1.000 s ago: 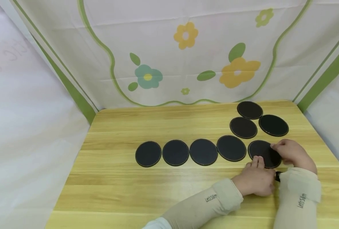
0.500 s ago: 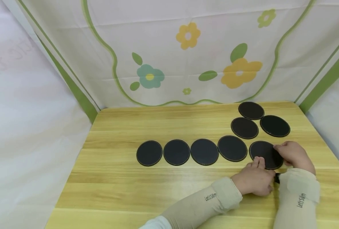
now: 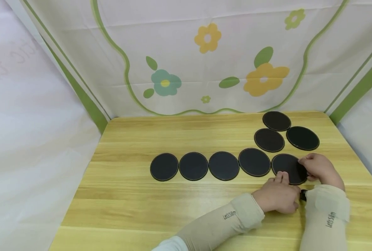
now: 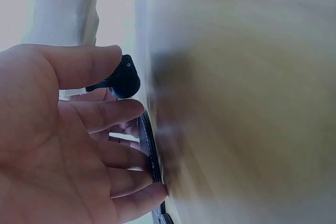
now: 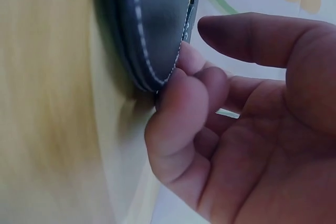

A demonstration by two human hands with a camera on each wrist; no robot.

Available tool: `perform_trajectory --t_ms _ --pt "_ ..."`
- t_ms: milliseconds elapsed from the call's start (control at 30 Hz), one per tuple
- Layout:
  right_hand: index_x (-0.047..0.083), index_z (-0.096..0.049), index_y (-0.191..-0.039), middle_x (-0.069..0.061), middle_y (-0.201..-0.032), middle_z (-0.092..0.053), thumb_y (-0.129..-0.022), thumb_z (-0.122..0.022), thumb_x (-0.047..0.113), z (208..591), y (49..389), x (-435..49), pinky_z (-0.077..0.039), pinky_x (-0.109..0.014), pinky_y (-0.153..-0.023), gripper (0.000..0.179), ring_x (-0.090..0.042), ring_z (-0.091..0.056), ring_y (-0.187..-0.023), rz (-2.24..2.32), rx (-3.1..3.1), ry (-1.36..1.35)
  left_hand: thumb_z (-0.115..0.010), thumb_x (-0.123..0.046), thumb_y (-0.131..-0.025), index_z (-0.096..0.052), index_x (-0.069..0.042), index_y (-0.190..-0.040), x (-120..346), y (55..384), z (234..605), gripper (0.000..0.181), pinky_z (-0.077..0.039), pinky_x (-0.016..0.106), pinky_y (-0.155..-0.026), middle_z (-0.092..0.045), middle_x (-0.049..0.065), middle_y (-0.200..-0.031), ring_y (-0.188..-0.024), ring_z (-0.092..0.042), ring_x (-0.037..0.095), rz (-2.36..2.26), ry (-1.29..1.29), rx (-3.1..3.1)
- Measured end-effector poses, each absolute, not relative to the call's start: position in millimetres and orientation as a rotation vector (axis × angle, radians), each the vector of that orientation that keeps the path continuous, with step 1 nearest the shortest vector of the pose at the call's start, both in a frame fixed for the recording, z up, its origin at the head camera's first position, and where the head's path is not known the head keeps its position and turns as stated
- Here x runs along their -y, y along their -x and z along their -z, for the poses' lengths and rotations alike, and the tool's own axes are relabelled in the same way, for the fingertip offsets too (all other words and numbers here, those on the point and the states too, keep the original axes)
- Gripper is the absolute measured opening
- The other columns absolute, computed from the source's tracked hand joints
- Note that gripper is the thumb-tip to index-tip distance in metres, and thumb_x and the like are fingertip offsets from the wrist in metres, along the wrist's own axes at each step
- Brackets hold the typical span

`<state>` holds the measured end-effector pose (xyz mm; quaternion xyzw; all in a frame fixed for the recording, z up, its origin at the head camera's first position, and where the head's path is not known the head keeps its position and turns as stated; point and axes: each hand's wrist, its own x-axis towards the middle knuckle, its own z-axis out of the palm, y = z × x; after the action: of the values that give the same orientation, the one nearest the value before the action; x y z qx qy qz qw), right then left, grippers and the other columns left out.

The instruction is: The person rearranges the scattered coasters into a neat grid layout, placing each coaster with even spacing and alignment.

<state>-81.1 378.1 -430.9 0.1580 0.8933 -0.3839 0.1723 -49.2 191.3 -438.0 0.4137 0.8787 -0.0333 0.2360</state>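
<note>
A black round coaster [image 3: 287,164] with a thin gold ring lies at the right end of a row, its left edge right at the neighbouring coaster [image 3: 254,162]. My left hand [image 3: 278,193] rests straight fingertips on its front edge. At its right edge, my right hand [image 3: 322,169] touches the rim with bent fingers. The right wrist view shows white stitching round the coaster [image 5: 163,19], with the right thumb [image 5: 236,35] raised apart from it. In the left wrist view, the left fingers [image 4: 128,182] lie along the dark stitched edge.
Leftward the row goes on with several more coasters [image 3: 193,166]. Behind are a back coaster [image 3: 276,121], a middle one [image 3: 269,140] and a right one [image 3: 303,138]. A flowered cloth [image 3: 179,45] hangs behind the wooden table [image 3: 135,216]. A black wrist camera [image 3: 303,195] shows at the right cuff.
Both hands have shifted slightly with the rightmost coaster of the row, which has slid a little left, closing the thin gap to its neighbour. The other coasters lie as before.
</note>
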Motion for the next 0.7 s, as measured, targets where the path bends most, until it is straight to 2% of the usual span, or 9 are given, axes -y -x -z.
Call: perform_trajectory --t_ms 67,300,567,700 --pt "-0.008 -0.054 -0.103 -0.001 -0.060 -0.044 -0.104 -0.045 0.023 432 81 -377 -0.051 -0.034 -0.054 0.032 -0.020 -0.054 -0.054 1.097 -2.543 -0.437 -0.043 -0.058 -0.102 -0.037 -0.055 -0.148 -190 49 437 0.046 -0.020 0.029 -0.113 -0.011 -0.002 -0.166 -0.150 -0.001 0.014 0.085 -1.127 -2.405" --pt "-0.014 -0.051 -0.116 -0.004 -0.065 -0.048 -0.105 -0.044 0.025 433 81 -378 -0.053 -0.033 -0.055 0.041 -0.020 -0.055 -0.058 1.122 -2.535 -0.428 -0.042 -0.059 -0.102 -0.037 -0.055 -0.148 -188 49 436 0.046 -0.020 0.029 -0.113 -0.011 -0.003 -0.166 -0.150 -0.001 0.013 0.075 -1.105 -2.402" --pt "-0.016 -0.047 -0.122 -0.002 -0.061 -0.047 -0.108 -0.043 0.022 427 73 -383 -0.045 -0.033 -0.051 0.040 -0.018 -0.048 -0.051 1.273 -2.478 -0.352 -0.040 -0.060 -0.102 -0.030 -0.055 -0.152 -185 49 433 0.051 -0.022 0.030 -0.112 -0.009 -0.004 -0.166 -0.150 -0.002 0.013 0.088 -1.106 -2.400" --pt "-0.011 -0.050 -0.125 -0.002 -0.060 -0.046 -0.109 -0.046 0.023 423 67 -390 -0.047 -0.034 -0.051 0.038 -0.018 -0.049 -0.051 1.351 -2.444 -0.308 -0.041 -0.060 -0.102 -0.030 -0.054 -0.153 -182 50 430 0.052 -0.025 0.031 -0.112 -0.009 -0.006 -0.166 -0.150 -0.005 0.010 0.062 -1.107 -2.390"
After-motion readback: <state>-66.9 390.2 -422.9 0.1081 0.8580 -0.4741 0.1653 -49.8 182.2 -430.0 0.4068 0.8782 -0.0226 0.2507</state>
